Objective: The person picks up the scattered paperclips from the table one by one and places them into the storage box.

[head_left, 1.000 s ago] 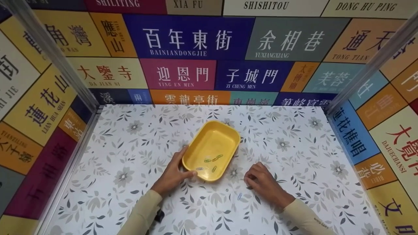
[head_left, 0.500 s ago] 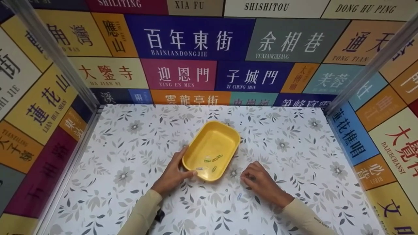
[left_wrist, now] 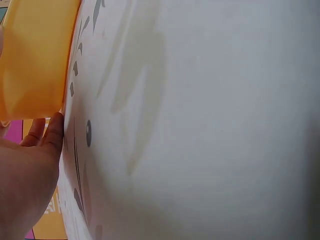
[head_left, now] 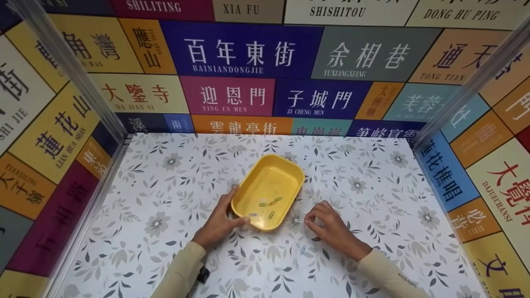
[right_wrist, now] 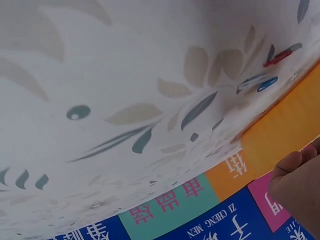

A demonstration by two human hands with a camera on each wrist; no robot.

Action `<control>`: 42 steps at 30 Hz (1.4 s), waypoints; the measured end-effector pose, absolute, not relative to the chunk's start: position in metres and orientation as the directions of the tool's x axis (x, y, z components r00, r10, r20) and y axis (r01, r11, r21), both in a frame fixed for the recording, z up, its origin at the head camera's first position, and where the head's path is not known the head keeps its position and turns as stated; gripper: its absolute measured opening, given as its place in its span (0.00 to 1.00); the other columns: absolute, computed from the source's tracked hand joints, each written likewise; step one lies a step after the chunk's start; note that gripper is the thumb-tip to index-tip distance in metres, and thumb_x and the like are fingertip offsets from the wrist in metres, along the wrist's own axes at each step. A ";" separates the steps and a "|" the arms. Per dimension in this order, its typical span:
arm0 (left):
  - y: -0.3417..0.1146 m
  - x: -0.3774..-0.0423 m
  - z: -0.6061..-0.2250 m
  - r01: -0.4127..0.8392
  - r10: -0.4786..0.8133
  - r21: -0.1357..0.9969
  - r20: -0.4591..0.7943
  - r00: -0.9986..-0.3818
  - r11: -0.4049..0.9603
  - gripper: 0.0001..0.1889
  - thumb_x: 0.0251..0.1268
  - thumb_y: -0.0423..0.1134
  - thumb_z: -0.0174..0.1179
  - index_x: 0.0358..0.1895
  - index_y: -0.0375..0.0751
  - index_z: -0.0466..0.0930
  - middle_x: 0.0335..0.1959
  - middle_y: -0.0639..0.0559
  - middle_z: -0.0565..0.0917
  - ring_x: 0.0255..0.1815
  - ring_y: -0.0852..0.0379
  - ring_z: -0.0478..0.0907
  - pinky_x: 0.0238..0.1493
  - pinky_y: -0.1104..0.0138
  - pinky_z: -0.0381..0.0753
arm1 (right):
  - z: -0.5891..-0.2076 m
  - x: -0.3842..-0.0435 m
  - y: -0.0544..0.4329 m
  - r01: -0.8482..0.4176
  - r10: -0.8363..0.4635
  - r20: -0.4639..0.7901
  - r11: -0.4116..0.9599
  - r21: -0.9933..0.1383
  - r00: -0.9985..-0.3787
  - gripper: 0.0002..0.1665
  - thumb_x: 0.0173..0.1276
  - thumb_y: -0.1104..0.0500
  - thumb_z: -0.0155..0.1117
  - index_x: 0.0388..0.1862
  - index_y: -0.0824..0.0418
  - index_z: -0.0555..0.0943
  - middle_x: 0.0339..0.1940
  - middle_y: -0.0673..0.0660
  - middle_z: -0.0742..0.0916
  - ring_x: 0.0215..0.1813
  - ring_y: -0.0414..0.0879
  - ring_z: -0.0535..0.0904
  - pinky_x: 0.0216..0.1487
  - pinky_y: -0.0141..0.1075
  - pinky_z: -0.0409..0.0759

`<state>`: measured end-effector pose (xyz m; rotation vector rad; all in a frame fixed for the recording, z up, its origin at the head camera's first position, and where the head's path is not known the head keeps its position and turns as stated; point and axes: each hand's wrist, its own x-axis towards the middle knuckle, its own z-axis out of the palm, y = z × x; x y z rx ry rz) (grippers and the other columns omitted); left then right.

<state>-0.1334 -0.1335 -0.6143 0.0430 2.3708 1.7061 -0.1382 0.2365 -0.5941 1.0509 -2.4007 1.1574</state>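
A yellow plastic tray (head_left: 281,174) stands on the table with several small paper clips (head_left: 271,215) in its near half. My left hand (head_left: 217,223) grips the tray's near left corner, thumb at the near rim and fingers along the side. In the left wrist view, fingertips touch the tray wall (left_wrist: 35,65). Just right of the tray, my right hand (head_left: 331,229) pinches a whitish paper clip (head_left: 299,220) between thumb and index finger. A blue paper clip (head_left: 303,249) lies on the table below that hand. The right wrist view shows a red clip (right_wrist: 280,57) near the blue one.
A white tabletop (head_left: 186,165) with a grey leaf and flower print lies under everything. Colourful sign-printed panels (head_left: 240,49) rise behind it and on both sides, joined by metal corner posts (head_left: 91,82).
My right hand has moved slightly left, toward the tray, and the whitish paper clip now shows clearly in its pinch. My left hand and the tray have stayed in place.
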 end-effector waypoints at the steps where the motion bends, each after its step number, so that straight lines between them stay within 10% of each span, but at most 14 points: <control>1: -0.134 -0.133 -0.614 -0.100 0.153 0.941 -0.156 -0.976 0.322 0.59 0.59 0.52 0.83 0.91 0.68 0.54 0.83 0.52 0.66 0.88 0.49 0.59 0.89 0.49 0.50 | -0.593 -0.139 0.236 -0.715 -0.493 0.522 0.414 -0.564 -0.696 0.13 0.66 0.73 0.79 0.36 0.55 0.87 0.34 0.46 0.83 0.42 0.45 0.76 0.46 0.32 0.74; 42: -0.135 -0.134 -0.617 -0.066 0.168 0.952 -0.121 -0.978 0.299 0.60 0.60 0.49 0.83 0.92 0.63 0.52 0.84 0.50 0.65 0.88 0.48 0.58 0.90 0.48 0.45 | -0.549 -0.166 0.200 -0.670 -0.654 0.279 0.477 -0.569 -0.703 0.04 0.74 0.64 0.77 0.41 0.56 0.89 0.47 0.51 0.91 0.53 0.47 0.77 0.58 0.46 0.77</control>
